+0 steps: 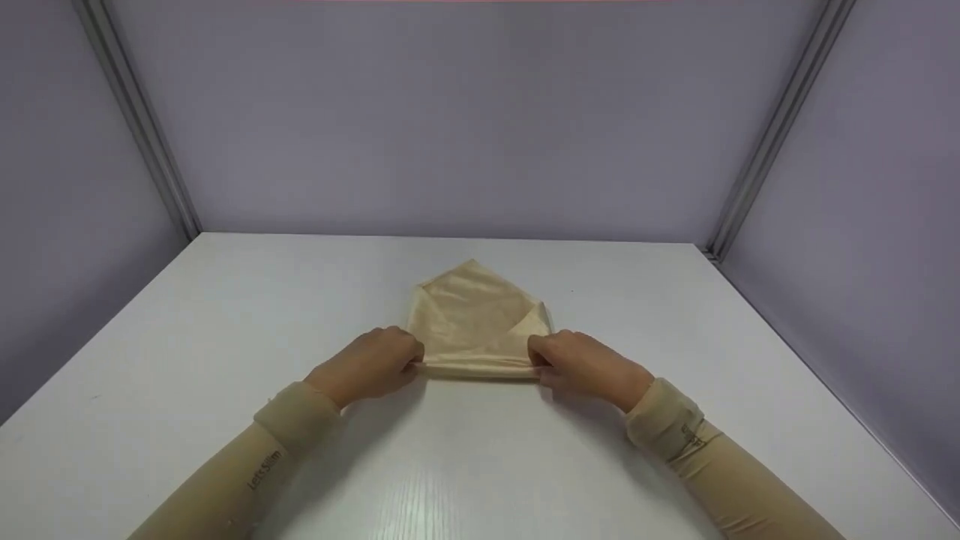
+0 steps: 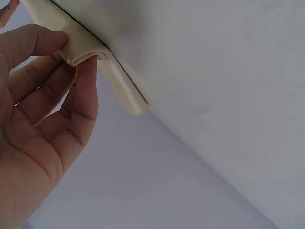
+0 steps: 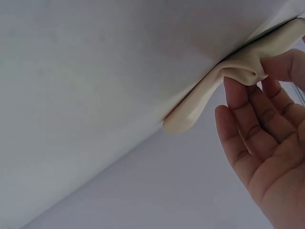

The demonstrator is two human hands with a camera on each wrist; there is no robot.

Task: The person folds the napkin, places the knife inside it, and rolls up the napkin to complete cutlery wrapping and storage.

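A cream cloth, folded to a point at its far end, lies in the middle of the white table. Its near edge is rolled into a narrow band. My left hand pinches the left end of that rolled edge, and my right hand pinches the right end. In the left wrist view the thumb and fingers of the left hand close on the fold of the cloth. The right wrist view has the right hand gripping the bunched cloth the same way.
Grey-lilac walls with metal corner posts enclose the table at the back and both sides. Both forearms wear beige sleeves.
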